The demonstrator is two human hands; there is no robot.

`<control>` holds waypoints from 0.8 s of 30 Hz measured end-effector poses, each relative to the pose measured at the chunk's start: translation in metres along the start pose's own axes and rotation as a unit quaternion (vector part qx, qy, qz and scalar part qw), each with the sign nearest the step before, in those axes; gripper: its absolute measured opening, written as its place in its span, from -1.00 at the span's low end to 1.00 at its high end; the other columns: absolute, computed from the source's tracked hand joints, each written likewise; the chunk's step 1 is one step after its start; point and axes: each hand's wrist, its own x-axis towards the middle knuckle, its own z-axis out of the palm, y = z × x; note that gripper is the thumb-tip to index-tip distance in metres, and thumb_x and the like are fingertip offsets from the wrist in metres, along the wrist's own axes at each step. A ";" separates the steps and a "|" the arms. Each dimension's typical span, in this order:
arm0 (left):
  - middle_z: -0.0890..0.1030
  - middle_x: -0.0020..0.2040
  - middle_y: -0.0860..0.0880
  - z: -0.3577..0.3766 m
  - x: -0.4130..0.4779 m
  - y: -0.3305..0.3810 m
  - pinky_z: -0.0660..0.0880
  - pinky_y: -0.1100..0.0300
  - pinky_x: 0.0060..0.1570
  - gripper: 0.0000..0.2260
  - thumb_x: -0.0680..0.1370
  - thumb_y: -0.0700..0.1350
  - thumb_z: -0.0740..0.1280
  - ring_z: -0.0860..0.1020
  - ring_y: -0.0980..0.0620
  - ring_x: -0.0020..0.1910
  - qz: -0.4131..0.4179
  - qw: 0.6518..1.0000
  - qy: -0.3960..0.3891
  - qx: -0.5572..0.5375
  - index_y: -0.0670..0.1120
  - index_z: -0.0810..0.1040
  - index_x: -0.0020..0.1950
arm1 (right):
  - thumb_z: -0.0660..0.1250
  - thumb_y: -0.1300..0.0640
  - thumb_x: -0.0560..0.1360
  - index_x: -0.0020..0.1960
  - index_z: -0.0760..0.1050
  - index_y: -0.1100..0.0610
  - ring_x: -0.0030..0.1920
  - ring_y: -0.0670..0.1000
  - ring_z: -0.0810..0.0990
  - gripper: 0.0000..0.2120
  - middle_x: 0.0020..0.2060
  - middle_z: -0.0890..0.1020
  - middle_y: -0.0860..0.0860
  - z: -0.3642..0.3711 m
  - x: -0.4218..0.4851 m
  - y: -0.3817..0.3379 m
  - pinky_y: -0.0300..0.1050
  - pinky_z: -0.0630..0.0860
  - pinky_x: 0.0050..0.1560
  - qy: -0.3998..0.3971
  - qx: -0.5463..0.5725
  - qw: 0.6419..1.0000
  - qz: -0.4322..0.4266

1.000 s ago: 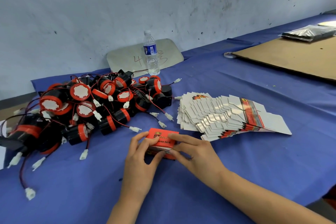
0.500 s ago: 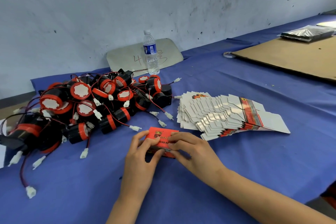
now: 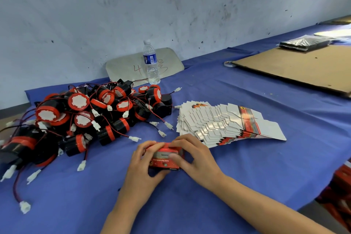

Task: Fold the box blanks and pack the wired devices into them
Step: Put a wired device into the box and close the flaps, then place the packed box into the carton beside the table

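The red box (image 3: 164, 158) sits near the front of the blue worktop (image 3: 247, 167), just right of the heap of wired devices (image 3: 91, 118) and just near of the fanned stack of box blanks (image 3: 224, 122). It is thin printed card, so I judge it light and springy: stiff along its creases but easy to crush on the panels, and a little slick on the printed faces. The safest hold is at the ends and folded edges, not the middle of a wall. The left hand (image 3: 141, 175) has its fingers curled round the left end, thumb under the near side; the right hand (image 3: 197, 159) has its fingers clamped over the top and right end, one fingertip pressing the near face. A second ago the piece lay almost flat under both hands, showing mostly its red top; now it stands up as a squared tube with its near side wall showing, and both hands have closed in round it. The heap and the stack look unchanged
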 end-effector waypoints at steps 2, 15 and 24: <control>0.51 0.08 0.18 -0.003 0.000 0.006 0.41 0.49 -0.04 -0.56 0.37 0.11 0.53 0.48 0.30 0.05 0.018 1.000 0.022 -0.013 0.16 0.47 0.18 | 0.37 -0.13 0.46 0.14 0.54 0.18 0.00 -0.04 0.49 -0.57 0.00 0.55 -0.01 -0.003 -0.001 -0.005 -0.18 0.44 0.06 -0.004 -0.019 1.000 -0.019; 0.58 0.05 0.21 0.001 -0.004 0.008 0.47 0.39 -0.17 -0.49 0.31 0.27 0.38 0.56 0.12 -0.22 -0.082 0.984 0.037 -0.152 0.37 0.36 0.24 | 0.31 -0.13 0.35 -0.05 0.42 -0.07 -0.19 -0.27 0.56 -0.76 -0.17 0.62 -0.30 -0.070 -0.032 -0.020 -0.47 0.41 -0.20 0.351 0.145 0.916 0.125; 0.60 0.00 0.21 0.006 -0.002 0.000 0.50 0.19 -0.11 -0.60 0.34 0.39 0.21 0.59 0.15 -0.28 -0.111 0.974 0.056 -0.189 0.48 0.36 0.18 | 0.32 0.18 0.53 0.41 0.23 0.23 0.34 0.16 0.31 -0.49 0.32 0.30 0.21 -0.175 -0.069 0.042 -0.12 0.27 0.31 0.643 -0.004 0.713 0.279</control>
